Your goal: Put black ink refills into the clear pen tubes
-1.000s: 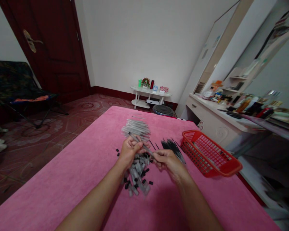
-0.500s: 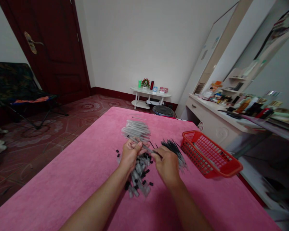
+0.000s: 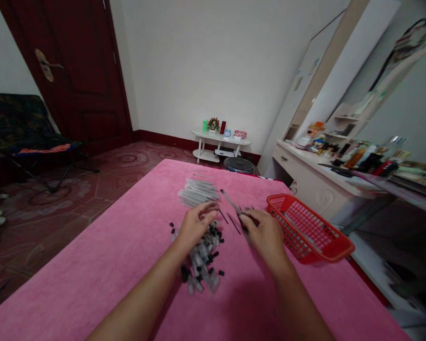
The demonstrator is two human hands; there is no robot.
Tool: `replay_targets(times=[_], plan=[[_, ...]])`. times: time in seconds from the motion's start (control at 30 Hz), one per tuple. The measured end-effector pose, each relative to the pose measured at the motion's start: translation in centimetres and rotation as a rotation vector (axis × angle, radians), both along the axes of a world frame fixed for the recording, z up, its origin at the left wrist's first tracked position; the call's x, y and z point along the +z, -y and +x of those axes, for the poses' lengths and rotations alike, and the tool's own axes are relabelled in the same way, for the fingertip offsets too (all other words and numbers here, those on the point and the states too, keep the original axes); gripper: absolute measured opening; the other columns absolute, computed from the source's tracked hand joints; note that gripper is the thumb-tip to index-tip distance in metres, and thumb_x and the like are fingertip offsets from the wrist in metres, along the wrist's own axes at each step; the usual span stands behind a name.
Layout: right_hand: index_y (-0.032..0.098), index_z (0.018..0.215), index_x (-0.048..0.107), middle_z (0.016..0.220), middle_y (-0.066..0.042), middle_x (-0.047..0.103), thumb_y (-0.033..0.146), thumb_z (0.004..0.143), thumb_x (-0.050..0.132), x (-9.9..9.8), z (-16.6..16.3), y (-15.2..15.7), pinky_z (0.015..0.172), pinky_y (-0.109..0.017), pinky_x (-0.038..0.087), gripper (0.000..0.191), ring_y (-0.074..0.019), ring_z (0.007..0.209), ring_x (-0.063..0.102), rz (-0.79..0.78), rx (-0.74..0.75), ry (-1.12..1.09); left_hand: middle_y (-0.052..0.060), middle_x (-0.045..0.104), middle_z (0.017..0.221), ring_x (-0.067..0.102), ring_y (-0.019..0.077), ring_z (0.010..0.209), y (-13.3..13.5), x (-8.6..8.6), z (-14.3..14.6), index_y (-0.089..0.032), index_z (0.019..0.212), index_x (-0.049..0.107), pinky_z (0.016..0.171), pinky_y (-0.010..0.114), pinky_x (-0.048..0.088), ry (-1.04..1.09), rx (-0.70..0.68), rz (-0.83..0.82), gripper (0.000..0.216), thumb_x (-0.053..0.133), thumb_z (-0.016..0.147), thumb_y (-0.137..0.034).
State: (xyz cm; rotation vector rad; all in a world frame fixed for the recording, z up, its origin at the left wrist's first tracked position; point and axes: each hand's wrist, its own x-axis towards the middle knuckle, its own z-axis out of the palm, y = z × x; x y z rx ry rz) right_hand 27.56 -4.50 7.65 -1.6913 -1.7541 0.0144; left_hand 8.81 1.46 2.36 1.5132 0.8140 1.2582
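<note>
My right hand [image 3: 266,232] pinches one grey pen barrel [image 3: 230,201], which points up and left above the pink cloth [image 3: 120,246]. It hovers over a heap of thin black refills [image 3: 246,218], partly hidden by the hand. My left hand [image 3: 196,223] has let go and hangs with fingers loosely spread over a pile of grey caps and small black plugs [image 3: 203,265]. A stack of clear grey pen barrels [image 3: 198,192] lies just beyond the left hand. A red plastic basket [image 3: 307,227] sits to the right of my right hand, with a few pens in it.
The pink cloth covers a wide table. A white dresser [image 3: 323,182] crowded with bottles stands at the right, a low white shelf [image 3: 220,142] against the far wall, a dark folding chair [image 3: 24,137] and a dark red door [image 3: 74,71] at the left.
Both hands held one pen barrel together over the cap pile. Now the left hand has released it and opened, and the right hand has carried it rightwards towards the basket.
</note>
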Motion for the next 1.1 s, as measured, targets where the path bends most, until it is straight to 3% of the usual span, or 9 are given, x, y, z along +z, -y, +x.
replay_targets(times=[0.13, 0.2, 0.3, 0.37, 0.47, 0.63, 0.73, 0.83, 1.1], plan=[[0.021, 0.093, 0.073, 0.082, -0.01, 0.07, 0.047, 0.08, 0.052, 1.7, 5.7, 0.7, 0.059, -0.032, 0.04, 0.036, -0.0252, 0.071, 0.061, 0.003, -0.484, 0.065, 0.01, 0.066, 0.111, 0.058, 0.0231, 0.107, -2.2, -1.1, -3.2, -0.017, 0.107, 0.064, 0.097, 0.041, 0.043, -0.462, 0.321, 0.217, 0.029, 0.05, 0.083, -0.025], [0.02, 0.093, 0.074, 0.075, -0.013, 0.068, 0.05, 0.076, 0.054, 2.2, 8.3, 1.3, 0.054, -0.034, 0.038, 0.04, -0.0276, 0.065, 0.06, -0.073, -0.649, 0.119, 0.01, 0.064, 0.114, 0.056, 0.0232, 0.11, -2.9, -1.8, -4.5, -0.017, 0.111, 0.062, 0.099, 0.042, 0.04, -0.634, 0.357, 0.315, 0.033, 0.045, 0.084, -0.019], [0.016, 0.099, 0.072, 0.083, -0.017, 0.067, 0.046, 0.075, 0.056, 2.3, 10.2, 1.7, 0.058, -0.037, 0.04, 0.041, -0.032, 0.075, 0.06, -0.058, -0.72, 0.19, 0.009, 0.057, 0.126, 0.047, 0.0247, 0.122, -3.5, -2.7, -5.5, -0.019, 0.123, 0.054, 0.104, 0.049, 0.034, -0.803, 0.336, 0.375, 0.041, 0.041, 0.085, -0.016], [0.014, 0.102, 0.069, 0.093, -0.017, 0.066, 0.042, 0.077, 0.055, 2.0, 10.0, 1.3, 0.065, -0.038, 0.043, 0.041, -0.0316, 0.084, 0.06, 0.001, -0.668, 0.176, 0.007, 0.05, 0.135, 0.036, 0.0272, 0.13, -3.5, -3.0, -5.6, -0.022, 0.13, 0.047, 0.106, 0.058, 0.026, -0.888, 0.309, 0.372, 0.045, 0.039, 0.087, -0.017], [0.014, 0.097, 0.069, 0.097, -0.014, 0.066, 0.036, 0.077, 0.054, 1.1, 8.1, 0.2, 0.074, -0.035, 0.044, 0.033, -0.0259, 0.088, 0.06, 0.048, -0.464, 0.084, 0.006, 0.042, 0.142, 0.028, 0.0282, 0.135, -3.6, -3.3, -5.6, -0.025, 0.135, 0.04, 0.105, 0.064, 0.018, -0.973, 0.289, 0.362, 0.052, 0.037, 0.084, -0.011], [0.016, 0.086, 0.071, 0.088, -0.009, 0.069, 0.027, 0.075, 0.057, -0.9, 5.2, -1.2, 0.07, -0.028, 0.043, 0.02, -0.0201, 0.079, 0.062, -0.118, -0.213, 0.058, 0.009, 0.056, 0.124, 0.048, 0.024, 0.117, -4.2, -3.6, -5.8, -0.021, 0.121, 0.056, 0.105, 0.049, 0.03, -1.004, 0.309, 0.372, 0.051, 0.045, 0.075, -0.004], [0.02, 0.085, 0.072, 0.084, -0.007, 0.071, 0.023, 0.072, 0.061, -2.0, 4.2, -1.3, 0.067, -0.026, 0.041, 0.018, -0.0193, 0.078, 0.064, -0.32, -0.164, 0.096, 0.008, 0.061, 0.113, 0.054, 0.0207, 0.106, -4.6, -3.8, -5.9, -0.019, 0.104, 0.067, 0.096, 0.034, 0.041, -0.967, 0.284, 0.374, 0.036, 0.05, 0.075, -0.007], [0.021, 0.082, 0.072, 0.084, -0.007, 0.071, 0.025, 0.069, 0.064, -2.8, 3.3, -1.1, 0.063, -0.026, 0.039, 0.016, -0.0204, 0.08, 0.065, -0.468, -0.164, 0.173, 0.006, 0.064, 0.104, 0.055, 0.0198, 0.101, -4.5, -3.7, -5.9, -0.021, 0.095, 0.071, 0.09, 0.029, 0.043, -0.975, 0.305, 0.348, 0.026, 0.053, 0.078, -0.014], [0.022, 0.079, 0.069, 0.086, -0.007, 0.071, 0.034, 0.07, 0.067, -4.4, 0.7, -0.9, 0.063, -0.028, 0.038, 0.016, -0.0237, 0.086, 0.065, -0.51, -0.207, 0.351, 0.004, 0.064, 0.093, 0.055, 0.0202, 0.096, -3.6, -2.7, -6.0, -0.025, 0.091, 0.07, 0.082, 0.027, 0.043, -1.099, 0.387, 0.291, 0.017, 0.062, 0.075, -0.026]])
